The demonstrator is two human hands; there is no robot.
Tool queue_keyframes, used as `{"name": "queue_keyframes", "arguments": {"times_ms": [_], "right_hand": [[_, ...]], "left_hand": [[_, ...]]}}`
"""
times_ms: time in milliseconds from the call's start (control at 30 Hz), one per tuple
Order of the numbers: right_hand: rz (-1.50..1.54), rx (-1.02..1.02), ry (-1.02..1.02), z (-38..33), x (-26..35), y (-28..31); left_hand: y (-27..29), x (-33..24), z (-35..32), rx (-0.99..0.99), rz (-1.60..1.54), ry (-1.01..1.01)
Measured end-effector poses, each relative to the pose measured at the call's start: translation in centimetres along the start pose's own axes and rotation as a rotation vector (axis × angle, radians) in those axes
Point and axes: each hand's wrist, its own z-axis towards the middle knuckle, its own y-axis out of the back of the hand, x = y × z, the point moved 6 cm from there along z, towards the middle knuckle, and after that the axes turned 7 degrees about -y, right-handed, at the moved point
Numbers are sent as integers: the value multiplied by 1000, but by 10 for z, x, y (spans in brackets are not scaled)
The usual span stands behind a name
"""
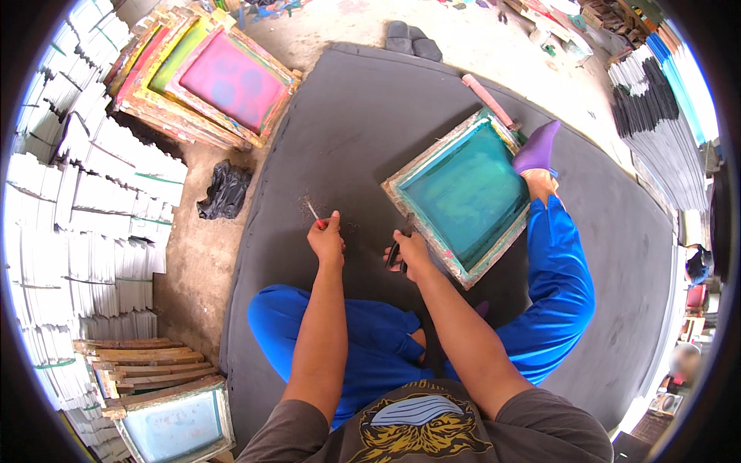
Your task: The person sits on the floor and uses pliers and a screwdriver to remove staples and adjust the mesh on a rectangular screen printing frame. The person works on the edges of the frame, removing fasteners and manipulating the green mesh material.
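My left hand (328, 243) is closed around a slim tool with a red handle and pale shaft (315, 214), perhaps a screwdriver, held just above the dark mat. Small scattered bits (306, 202), too tiny to name, lie by its tip. My right hand (411, 253) grips black-handled pliers (394, 256); their head is near the lower left edge of a wooden screen-printing frame (424, 243). Teal mesh (463, 193) fills this frame, which rests tilted on the mat against my right foot in a purple sock (539, 147).
A dark mat (347, 116) lies under me. A pink rod-shaped handle (488, 100) lies beyond the frame, with dark slippers (413, 41) at the far edge. Stacked coloured frames (231, 77), a black plastic bag (225, 189) and white bundles (116, 201) stand left.
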Motion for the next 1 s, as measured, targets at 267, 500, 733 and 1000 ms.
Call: {"name": "queue_keyframes", "arguments": {"times_ms": [267,500,733,1000], "right_hand": [[34,-120,-56,19,6,10],[-240,-296,-44,18,22,1],[-226,-350,-132,35,24,-4],[-118,-459,-110,34,18,-3]], "left_hand": [[-4,-2,-1,-20,-7,18],[-11,-3,-5,8,-27,39],[-20,-4,-9,54,-78,92],[-24,-5,-12,110,-111,115]]}}
